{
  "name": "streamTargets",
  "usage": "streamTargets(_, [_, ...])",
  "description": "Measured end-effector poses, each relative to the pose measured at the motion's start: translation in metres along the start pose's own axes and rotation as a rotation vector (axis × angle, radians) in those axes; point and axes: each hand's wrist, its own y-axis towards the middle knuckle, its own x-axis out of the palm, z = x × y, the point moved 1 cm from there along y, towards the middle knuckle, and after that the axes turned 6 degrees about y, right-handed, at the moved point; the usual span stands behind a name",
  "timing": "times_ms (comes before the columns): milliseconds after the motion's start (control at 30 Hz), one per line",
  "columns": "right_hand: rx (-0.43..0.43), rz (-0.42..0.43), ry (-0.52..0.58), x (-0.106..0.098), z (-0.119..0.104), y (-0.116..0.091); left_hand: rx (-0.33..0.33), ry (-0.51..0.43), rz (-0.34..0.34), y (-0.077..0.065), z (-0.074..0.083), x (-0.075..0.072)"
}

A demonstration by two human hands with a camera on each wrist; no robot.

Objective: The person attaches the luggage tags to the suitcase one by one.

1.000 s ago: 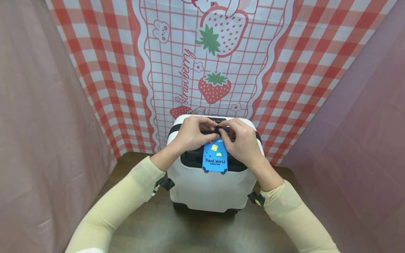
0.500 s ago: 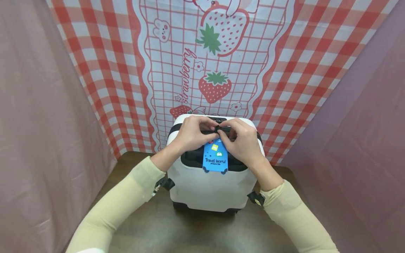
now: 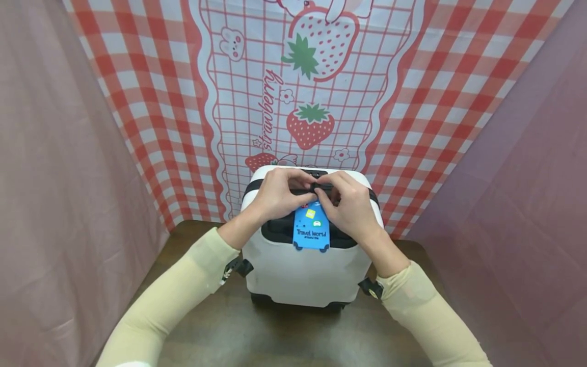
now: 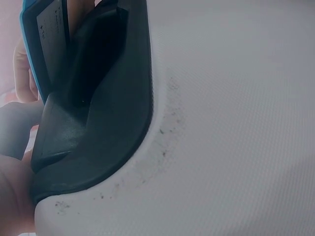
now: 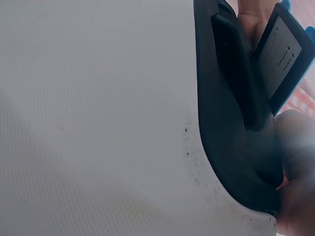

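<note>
The luggage tag (image 3: 312,227) hangs just below your fingertips, toward 6 o'clock, against the front of the suitcase's top. Its long axis runs from 12 to 6 o'clock. Neither hand is clearly nearer: your left hand (image 3: 281,191) comes in from 8 o'clock, your right hand (image 3: 352,202) from 4 o'clock. Your fingertips meet over the tag's upper end, both hands appearing to pinch a small black strap (image 3: 315,186); the hold itself is partly hidden. Treat that meeting point as the control position.

The tag is blue and suitcase-shaped, with dark wheels, coloured patches and "Travel World" lettering. Its back carries a pale card (image 5: 280,56) printed "Name" and "Address".

Behind the tag lies the black handle (image 5: 248,86). The white suitcase (image 3: 307,278) stands upright on the brown tabletop (image 3: 293,341).
</note>
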Motion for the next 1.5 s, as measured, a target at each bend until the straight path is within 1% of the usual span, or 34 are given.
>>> streamTargets(100, [-0.009, 0.013, 0.008, 0.0001, 0.0, -0.0001, 0.0, 0.005, 0.002, -0.0002, 0.0002, 0.0])
streamTargets(233, [-0.001, 0.022, 0.016, 0.0006, -0.0005, 0.0001, -0.002, 0.009, -0.002, -0.0004, 0.0, 0.0003])
streamTargets(500, [0.028, -0.006, 0.005, 0.0004, -0.0011, 0.0012, 0.007, 0.006, -0.002, 0.0001, -0.0002, 0.0009])
streamTargets(633, [0.025, -0.02, 0.012, 0.0002, -0.001, 0.0012, 0.012, 0.008, 0.001, 0.0001, 0.0004, 0.0012])
streamTargets(833, [0.008, -0.012, 0.006, 0.0007, -0.0004, -0.0003, 0.011, 0.014, -0.004, -0.0006, 0.0015, 0.0016])
streamTargets(1100, [0.01, 0.01, 0.004, 0.0005, -0.0021, 0.0002, 0.0, 0.017, -0.003, -0.0002, 0.0013, 0.0011])
streamTargets(1333, [0.037, -0.025, 0.01, 0.0007, -0.0032, 0.0011, 0.006, 0.023, 0.003, -0.0002, 0.0022, 0.0006])
streamTargets(1500, [0.018, -0.016, -0.008, 0.0005, -0.0025, -0.0001, 0.005, 0.015, -0.007, -0.0007, 0.0021, 0.0012])
